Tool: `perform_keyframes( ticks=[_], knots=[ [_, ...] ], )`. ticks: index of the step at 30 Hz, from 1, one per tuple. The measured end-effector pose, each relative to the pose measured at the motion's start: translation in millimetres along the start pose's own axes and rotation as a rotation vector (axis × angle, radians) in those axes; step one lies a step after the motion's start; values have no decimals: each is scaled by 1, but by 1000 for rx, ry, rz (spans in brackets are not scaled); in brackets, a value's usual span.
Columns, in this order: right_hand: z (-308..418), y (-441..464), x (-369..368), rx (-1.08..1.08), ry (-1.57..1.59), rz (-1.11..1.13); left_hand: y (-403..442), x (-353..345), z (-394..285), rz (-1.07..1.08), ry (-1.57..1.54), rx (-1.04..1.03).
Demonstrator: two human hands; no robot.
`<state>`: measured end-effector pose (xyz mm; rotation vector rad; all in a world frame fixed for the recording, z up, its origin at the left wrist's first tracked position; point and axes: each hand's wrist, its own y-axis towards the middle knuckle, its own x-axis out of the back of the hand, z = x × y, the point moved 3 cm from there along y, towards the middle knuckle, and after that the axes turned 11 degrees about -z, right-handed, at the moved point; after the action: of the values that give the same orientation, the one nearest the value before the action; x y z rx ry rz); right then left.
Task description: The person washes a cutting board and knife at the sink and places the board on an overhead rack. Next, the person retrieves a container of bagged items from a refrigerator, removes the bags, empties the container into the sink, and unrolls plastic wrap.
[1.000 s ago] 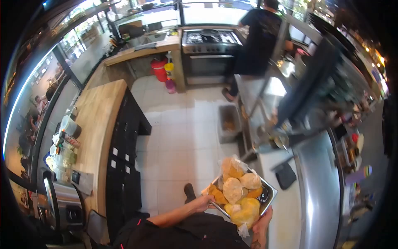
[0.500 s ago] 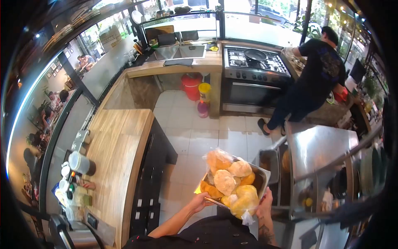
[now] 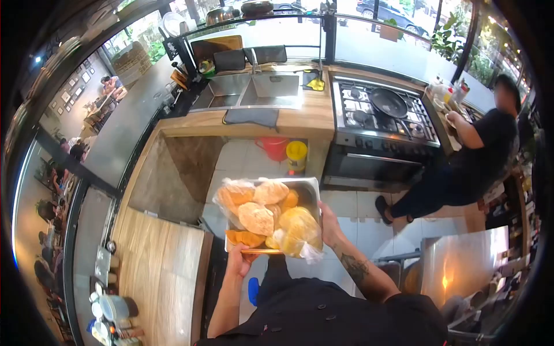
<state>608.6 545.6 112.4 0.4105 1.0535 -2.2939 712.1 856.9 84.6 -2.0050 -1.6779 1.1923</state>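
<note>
Out in front of my body I carry a metal pan (image 3: 310, 193) filled with several clear plastic bags of food. Pale orange lumps (image 3: 257, 218) lie at its left and centre, and a bag of yellow food (image 3: 300, 226) sits at the right, its twisted end hanging over the near rim. My left hand (image 3: 239, 262) is closed on the near left corner of the pan. Closed around the right side is my right hand (image 3: 330, 225), its fingers partly hidden by the pan. What exactly the bags hold I cannot tell.
Ahead stands a double sink (image 3: 268, 86) in a wooden counter, with a grey cloth (image 3: 251, 117) over its edge. A gas stove (image 3: 375, 109) bears a black frying pan (image 3: 389, 102). Red (image 3: 272, 148) and yellow buckets (image 3: 296, 154) stand below. A co-worker (image 3: 479, 150) is at right.
The pan has moved forward and left, toward the sink, with both hands still on it. My view has come nearer to the sink and stove. The co-worker has turned.
</note>
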Motion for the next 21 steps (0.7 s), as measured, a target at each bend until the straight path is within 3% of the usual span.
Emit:
perform_keyframes(
  ticks=[3,6,8,10,14,16,17,19,21],
  knots=[
    [16,81,-63,24,-51,92,100,-25,-64,9,-16,-17],
    [50,155,-136,143,-272,-138,181,-69,-143,44,44,-42],
    [84,187,-187,191,-352,-131,258,-73,-176,69,0,-3],
    [85,236,-214,292,-406,-164,266,-109,-217,46,20,-12],
    [128,303,-288,223,-582,-208,396,-135,-289,104,-30,-72],
    [117,374,-305,433,-856,-110,417,-139,-300,120,-46,-82],
    [132,381,-328,416,-894,28,425,-148,-315,119,-36,-90],
    [153,404,-366,453,-817,56,456,-163,-343,99,-45,-111],
    [158,423,-389,334,-797,151,492,-159,-361,96,-68,-118]
  ],
)
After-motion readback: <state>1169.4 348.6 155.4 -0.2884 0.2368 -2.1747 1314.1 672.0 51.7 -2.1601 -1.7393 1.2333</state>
